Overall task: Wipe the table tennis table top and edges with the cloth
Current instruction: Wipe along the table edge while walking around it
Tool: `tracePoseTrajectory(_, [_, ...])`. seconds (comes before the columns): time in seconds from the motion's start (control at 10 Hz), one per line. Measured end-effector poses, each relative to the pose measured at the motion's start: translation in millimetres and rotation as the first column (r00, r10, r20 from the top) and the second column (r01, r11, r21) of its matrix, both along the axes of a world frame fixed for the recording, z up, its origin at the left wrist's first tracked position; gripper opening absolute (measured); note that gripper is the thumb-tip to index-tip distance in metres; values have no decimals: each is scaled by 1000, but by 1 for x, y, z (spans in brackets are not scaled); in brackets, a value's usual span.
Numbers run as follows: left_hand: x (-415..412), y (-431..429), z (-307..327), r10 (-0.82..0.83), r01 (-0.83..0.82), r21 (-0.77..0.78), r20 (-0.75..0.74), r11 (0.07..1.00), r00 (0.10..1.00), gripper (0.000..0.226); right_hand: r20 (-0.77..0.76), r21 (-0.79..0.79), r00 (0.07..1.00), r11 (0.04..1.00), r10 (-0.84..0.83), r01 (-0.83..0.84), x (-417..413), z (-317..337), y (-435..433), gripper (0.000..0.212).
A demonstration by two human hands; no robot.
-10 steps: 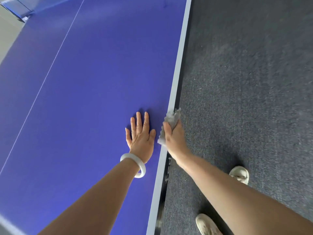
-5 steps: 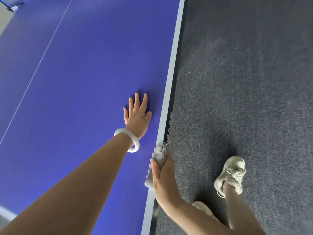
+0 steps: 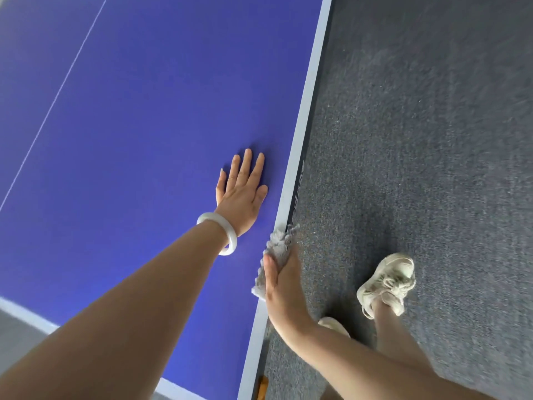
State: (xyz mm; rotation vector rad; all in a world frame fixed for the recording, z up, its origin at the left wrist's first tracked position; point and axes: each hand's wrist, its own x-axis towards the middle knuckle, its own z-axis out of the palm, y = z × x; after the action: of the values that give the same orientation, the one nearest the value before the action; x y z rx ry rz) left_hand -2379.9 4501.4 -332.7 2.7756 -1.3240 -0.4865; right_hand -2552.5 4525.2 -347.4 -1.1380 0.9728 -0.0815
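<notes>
The blue table tennis table (image 3: 144, 125) fills the left of the view, with a white line along its right edge and a dark side rim below it. My left hand (image 3: 242, 194) lies flat on the blue top, fingers straight, a white bangle on the wrist. My right hand (image 3: 284, 280) grips a grey cloth (image 3: 278, 243) around the table's right edge, thumb on top of the white line, fingers hidden down over the side rim.
Dark grey carpet (image 3: 432, 140) covers the floor to the right of the table. My two feet in pale sneakers (image 3: 386, 281) stand close beside the edge. The table's near end line (image 3: 26, 311) shows at the lower left, and a thin white centre line (image 3: 57, 90) runs up the top.
My right hand has slid the cloth back toward me along the right edge, from beside my left fingertips to behind the left wrist. The left hand has stayed flat on the top.
</notes>
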Motion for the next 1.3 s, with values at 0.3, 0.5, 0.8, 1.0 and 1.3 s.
tracePoseTrajectory(0.3, [-4,-5,5,26,-27,38,30,999,999,55,-195,223,958,961,208,-163,-41,32,56,67])
tracePoseTrajectory(0.5, [-7,-4,5,27,-28,47,29,998,999,55,-297,469,936,883,187,-27,-32,35,49,46])
tracePoseTrajectory(0.8, [-4,-5,1,20,-22,51,35,998,999,55,-292,464,937,885,191,-35,21,36,-46,20])
tracePoseTrajectory(1.0, [-1,-5,1,11,-11,120,5,993,1000,57,-138,317,988,942,-69,110,28,58,-107,25])
tracePoseTrajectory(1.3, [-21,-31,37,170,-133,283,-109,950,979,75,-190,-417,979,897,70,-145,-23,82,-164,34])
